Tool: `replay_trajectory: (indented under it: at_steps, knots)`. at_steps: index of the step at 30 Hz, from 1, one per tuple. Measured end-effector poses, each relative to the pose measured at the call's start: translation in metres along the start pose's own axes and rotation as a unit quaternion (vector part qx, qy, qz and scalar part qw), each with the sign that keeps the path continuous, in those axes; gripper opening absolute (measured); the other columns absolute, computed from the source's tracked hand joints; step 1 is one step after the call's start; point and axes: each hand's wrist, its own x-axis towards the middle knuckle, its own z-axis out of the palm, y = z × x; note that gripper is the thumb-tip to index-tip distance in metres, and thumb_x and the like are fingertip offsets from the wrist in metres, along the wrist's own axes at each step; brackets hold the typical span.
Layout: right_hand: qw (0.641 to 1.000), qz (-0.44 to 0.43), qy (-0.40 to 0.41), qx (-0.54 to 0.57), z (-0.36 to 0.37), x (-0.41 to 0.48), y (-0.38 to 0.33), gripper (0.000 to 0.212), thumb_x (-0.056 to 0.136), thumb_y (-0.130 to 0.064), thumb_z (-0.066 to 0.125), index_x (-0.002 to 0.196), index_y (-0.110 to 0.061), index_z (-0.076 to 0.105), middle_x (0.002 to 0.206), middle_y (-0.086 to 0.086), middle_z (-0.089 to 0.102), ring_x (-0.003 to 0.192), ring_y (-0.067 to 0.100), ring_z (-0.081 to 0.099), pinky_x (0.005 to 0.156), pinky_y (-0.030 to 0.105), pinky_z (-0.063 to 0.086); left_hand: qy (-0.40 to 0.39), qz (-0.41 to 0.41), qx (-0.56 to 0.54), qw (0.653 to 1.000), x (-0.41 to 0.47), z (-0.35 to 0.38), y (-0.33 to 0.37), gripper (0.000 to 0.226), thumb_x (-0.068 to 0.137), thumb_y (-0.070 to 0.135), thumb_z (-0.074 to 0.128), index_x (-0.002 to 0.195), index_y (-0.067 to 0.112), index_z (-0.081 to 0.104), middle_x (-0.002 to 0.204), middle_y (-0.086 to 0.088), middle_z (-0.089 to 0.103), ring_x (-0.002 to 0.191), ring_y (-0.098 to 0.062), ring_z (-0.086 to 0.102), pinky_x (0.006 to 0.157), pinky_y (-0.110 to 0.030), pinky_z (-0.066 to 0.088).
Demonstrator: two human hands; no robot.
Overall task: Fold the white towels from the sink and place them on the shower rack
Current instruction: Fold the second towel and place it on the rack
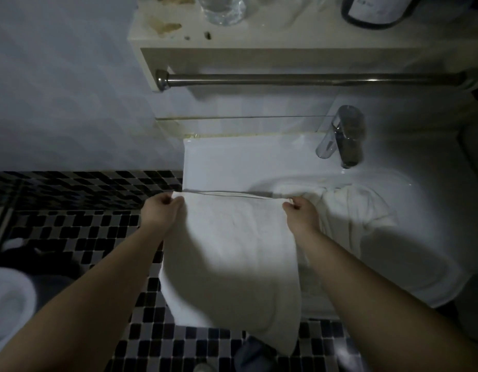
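Head view: one wide-angle frame, dim light, looking down at a sink corner.
Held towel [230,253]: white, stretched flat betw. both hands at its top edge; rest hangs in front of the sink [409,264] toward the mosaic floor [71,224]. Top edge shows doubled layers, so prob. folded once already, though the light is too poor to be sure.
Left hand [161,213]: closed in a pinch on the towel's top-left corner, thumb over fingers, nothing else held.
Right hand [302,214]: closed in a pinch on the top-right corner, just beside the basin pile.
Towel vs. grip: cloth lies below and betw. the two pinches; edge runs taut hand to hand, level w/ the sink's front rim.
Second towel [350,202]: white, crumpled in the basin below the tap [345,135], touching or nearly touching the right hand.
Rail [299,79]: metal bar under the shelf [232,41], well apart from the hands; whether this is the rack cannot be told.
Risk 1: lower hem hangs near the floor; lowering the hands would drag it on the tiles.
Risk 2: a pinch slipping would let one corner drop, skewing the fold.
Risk 3: right fingers could snag the crumpled towel and pull it out.
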Motion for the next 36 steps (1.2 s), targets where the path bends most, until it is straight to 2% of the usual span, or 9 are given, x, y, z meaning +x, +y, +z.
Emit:
replay_trajectory:
  at_steps: [3, 8, 14, 21, 23, 27, 30, 32, 36]
  knots:
    - [0.997, 0.025, -0.034, -0.066, 0.005, 0.006, 0.008, 0.028, 0.099, -0.029, 0.055, 0.117, -0.011, 0.068, 0.107, 0.008, 0.068, 0.100, 0.029, 0.063, 0.075, 0.028, 0.041, -0.008, 0.013, 0.037, 0.999, 0.003, 0.003, -0.003, 0.015, 0.096, 0.039, 0.063, 0.098, 0.024, 0.067, 0.086, 0.008, 0.066, 0.088, -0.020, 0.062, 0.082, -0.034, 0.049]
    - [0.996, 0.025, -0.061, -0.063, 0.011, 0.011, 0.011, 0.039, 0.105, -0.035, 0.040, 0.127, -0.005, 0.054, 0.102, 0.007, 0.060, 0.086, 0.022, 0.054, 0.066, 0.029, 0.036, -0.045, -0.026, -0.041, 0.998, 0.004, 0.010, -0.010, 0.021, 0.099, 0.039, 0.059, 0.104, 0.019, 0.061, 0.094, 0.002, 0.065, 0.092, -0.022, 0.063, 0.081, -0.035, 0.048]
    - [0.987, 0.134, -0.086, -0.033, 0.020, 0.009, 0.006, 0.047, 0.105, -0.036, 0.031, 0.144, -0.012, 0.038, 0.085, 0.003, 0.049, 0.069, 0.016, 0.047, 0.055, 0.026, 0.032, 0.016, 0.024, -0.022, 0.999, 0.000, 0.014, -0.008, 0.022, 0.097, 0.038, 0.058, 0.103, 0.017, 0.061, 0.091, -0.002, 0.065, 0.087, -0.023, 0.061, 0.079, -0.037, 0.048]
    - [0.995, -0.093, 0.004, 0.033, 0.003, 0.029, -0.043, 0.012, 0.106, -0.024, 0.041, 0.112, -0.014, 0.046, 0.095, 0.003, 0.053, 0.084, 0.018, 0.049, 0.069, 0.021, 0.034, 0.071, 0.094, -0.081, 0.990, 0.006, 0.004, 0.032, 0.023, 0.098, 0.039, 0.055, 0.090, 0.018, 0.056, 0.078, 0.003, 0.054, 0.070, -0.011, 0.050, 0.063, -0.031, 0.040]
    - [0.987, -0.146, 0.041, 0.053, 0.000, 0.038, -0.065, 0.013, 0.106, -0.023, 0.042, 0.112, -0.012, 0.047, 0.088, -0.004, 0.052, 0.073, 0.006, 0.048, 0.058, 0.010, 0.034, 0.077, 0.107, -0.099, 0.986, 0.012, 0.002, 0.051, 0.025, 0.098, 0.040, 0.055, 0.091, 0.016, 0.056, 0.078, 0.003, 0.054, 0.070, -0.011, 0.051, 0.062, -0.029, 0.041]
    - [0.970, -0.200, 0.109, 0.084, 0.001, 0.062, -0.101, 0.021, 0.105, -0.022, 0.046, 0.117, -0.006, 0.050, 0.085, -0.011, 0.051, 0.070, -0.002, 0.048, 0.062, 0.002, 0.033, 0.116, 0.117, -0.122, 0.979, 0.036, 0.000, 0.083, 0.020, 0.096, 0.042, 0.053, 0.093, 0.022, 0.055, 0.077, 0.007, 0.051, 0.068, -0.008, 0.050, 0.063, -0.030, 0.043]
    - [0.985, -0.158, 0.053, 0.035, 0.006, 0.074, -0.109, 0.033, 0.102, -0.026, 0.050, 0.130, -0.008, 0.047, 0.096, -0.005, 0.054, 0.084, 0.007, 0.051, 0.075, 0.017, 0.041, 0.099, 0.069, -0.070, 0.990, 0.049, 0.004, 0.084, 0.023, 0.096, 0.037, 0.057, 0.112, 0.020, 0.058, 0.093, 0.002, 0.062, 0.084, -0.017, 0.060, 0.084, -0.039, 0.051]
    - [0.996, -0.086, -0.024, -0.015, 0.009, 0.076, -0.098, 0.047, 0.096, -0.029, 0.055, 0.139, -0.013, 0.044, 0.109, 0.004, 0.055, 0.083, 0.019, 0.056, 0.069, 0.028, 0.044, 0.049, 0.034, 0.007, 0.998, 0.046, 0.011, 0.070, 0.042, 0.096, 0.036, 0.062, 0.130, 0.012, 0.056, 0.118, -0.010, 0.067, 0.107, -0.031, 0.064, 0.092, -0.039, 0.051]
    - [0.996, -0.077, -0.035, -0.015, 0.008, 0.061, -0.068, 0.048, 0.079, -0.032, 0.067, 0.121, -0.012, 0.057, 0.109, 0.004, 0.068, 0.078, 0.011, 0.064, 0.055, 0.021, 0.044, 0.017, 0.003, 0.057, 0.998, 0.017, 0.021, 0.030, 0.060, 0.091, 0.044, 0.065, 0.136, 0.006, 0.052, 0.125, -0.013, 0.064, 0.104, -0.030, 0.062, 0.082, -0.032, 0.044]
